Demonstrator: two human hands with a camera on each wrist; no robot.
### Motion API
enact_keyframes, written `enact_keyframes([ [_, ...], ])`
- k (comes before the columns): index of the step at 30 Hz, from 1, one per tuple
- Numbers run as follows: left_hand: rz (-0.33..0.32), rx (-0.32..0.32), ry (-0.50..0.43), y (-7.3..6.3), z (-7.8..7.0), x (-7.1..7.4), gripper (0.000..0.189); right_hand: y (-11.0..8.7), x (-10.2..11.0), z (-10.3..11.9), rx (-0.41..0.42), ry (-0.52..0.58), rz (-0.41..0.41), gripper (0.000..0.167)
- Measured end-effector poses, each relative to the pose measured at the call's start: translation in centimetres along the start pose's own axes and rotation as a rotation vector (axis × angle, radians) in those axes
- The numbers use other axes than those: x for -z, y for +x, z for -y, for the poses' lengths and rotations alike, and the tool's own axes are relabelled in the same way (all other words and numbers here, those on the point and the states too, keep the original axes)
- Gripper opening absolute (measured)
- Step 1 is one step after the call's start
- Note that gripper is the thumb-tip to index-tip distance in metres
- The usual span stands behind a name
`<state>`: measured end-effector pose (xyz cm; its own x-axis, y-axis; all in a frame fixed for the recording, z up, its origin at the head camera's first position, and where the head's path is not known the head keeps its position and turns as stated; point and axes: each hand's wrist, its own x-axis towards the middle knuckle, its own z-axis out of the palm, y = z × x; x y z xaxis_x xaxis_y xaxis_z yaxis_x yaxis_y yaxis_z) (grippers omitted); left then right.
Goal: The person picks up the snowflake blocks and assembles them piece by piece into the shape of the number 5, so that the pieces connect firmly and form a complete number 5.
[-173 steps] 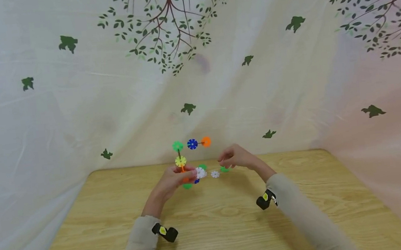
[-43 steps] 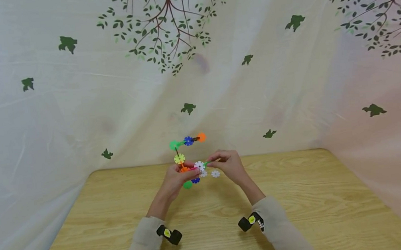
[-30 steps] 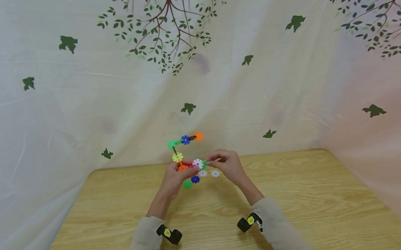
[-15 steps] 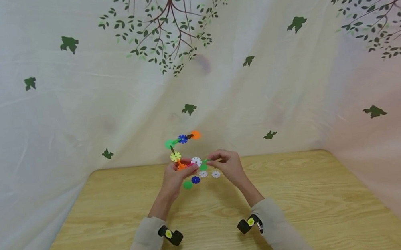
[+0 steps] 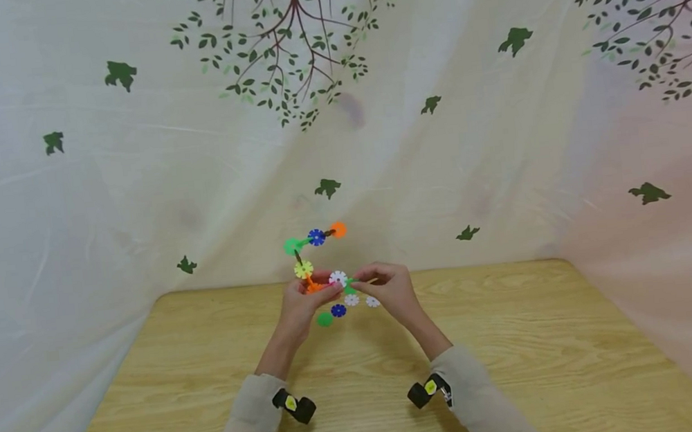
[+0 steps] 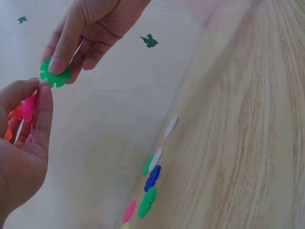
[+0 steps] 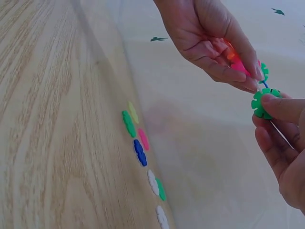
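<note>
A chain of coloured, notched snowflake discs is in my left hand, whose thumb and fingers pinch it near a white disc. From there the chain runs up through a yellow disc, a green one and a blue disc to an orange disc. My right hand pinches a separate-looking green disc between thumb and fingers, edge to edge with the held end of the chain. Fingertips hide whether the two discs interlock. In the right wrist view, the pink disc shows within my left hand.
Several loose discs lie on the wooden table near its back edge, below my hands: a blue disc, a green disc, two white ones, a pink disc and a yellow disc. A printed cloth hangs behind.
My right hand has taken a green disc from the table's right side and brought it leftward to the white disc. The chain has tilted and shifted slightly up and left.
</note>
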<state>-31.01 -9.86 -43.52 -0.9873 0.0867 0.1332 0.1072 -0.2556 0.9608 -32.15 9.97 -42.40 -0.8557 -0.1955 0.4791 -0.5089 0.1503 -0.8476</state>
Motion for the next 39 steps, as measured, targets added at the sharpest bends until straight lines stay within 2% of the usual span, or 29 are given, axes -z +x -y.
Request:
enact_keyframes([
  [7,-0.015,-0.004,-0.04,-0.4,0.0,-0.2,0.027,-0.5,-0.6,0.3,-0.005,0.081,-0.025,0.011],
  [14,-0.034,-0.014,-0.07,-0.7,-0.4,-0.2,0.032,-0.6,-1.3,0.3,0.007,0.099,-0.052,0.012],
  [22,0.011,-0.016,0.001,-0.3,-0.4,0.0,0.031,-0.2,-0.9,0.3,-0.011,0.097,-0.036,0.012],
  [25,0.029,-0.023,0.031,-0.2,-0.6,0.1,0.037,-0.1,-0.7,0.2,-0.009,0.082,-0.027,0.011],
  [32,0.047,-0.01,0.086,-0.2,-1.0,0.3,0.071,-0.1,-0.4,0.0,0.009,0.062,-0.01,0.009],
  [34,0.042,-0.005,0.089,-0.3,-1.1,0.5,0.072,-0.1,-0.4,0.0,0.019,0.062,0.004,0.008],
  [39,0.034,0.018,0.018,-0.1,-1.5,0.9,0.065,-0.1,0.0,0.1,0.04,0.053,0.046,0.008],
])
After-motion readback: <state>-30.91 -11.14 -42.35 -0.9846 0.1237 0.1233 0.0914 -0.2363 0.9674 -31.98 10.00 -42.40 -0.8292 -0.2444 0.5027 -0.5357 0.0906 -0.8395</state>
